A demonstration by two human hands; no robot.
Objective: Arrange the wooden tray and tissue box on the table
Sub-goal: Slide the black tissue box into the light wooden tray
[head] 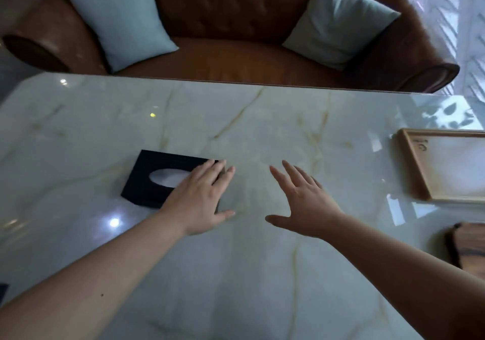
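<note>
Where the marble table [236,274] shows its pale veins, the tissue box [147,182] lies flat at about nine o'clock from the middle of the view, a black box with an oval slot on top and white tissue showing in the slot. The left hand [199,200] lies over the box's right end, palm down, fingers spread and straight, not clenched; the fingertips reach past the box's far right corner and the thumb points toward three o'clock above the table. Whether the palm presses on the box or merely hovers over it cannot be told, and the hand is slightly blurred.

At three o'clock from that hand, well apart from the box, the right hand [307,208] is held open above the bare marble, fingers splayed toward eleven o'clock and thumb stretched toward nine o'clock, grasping nothing. A strip of table shows between the two hands.

The tray [414,166], a shallow frame with a pale wooden rim and a light floor, lies at three o'clock near the table's right edge, cut off by the picture's border. It is well apart from both hands. A small dark mark sits on its floor near the far left corner.

At about four o'clock, below the tray, a dark wooden piece [464,245] is partly in view.

At twelve o'clock beyond the table stands a brown leather sofa [231,58] with two pale blue cushions, one [118,16] at eleven o'clock and another [338,22] at one o'clock.
</note>
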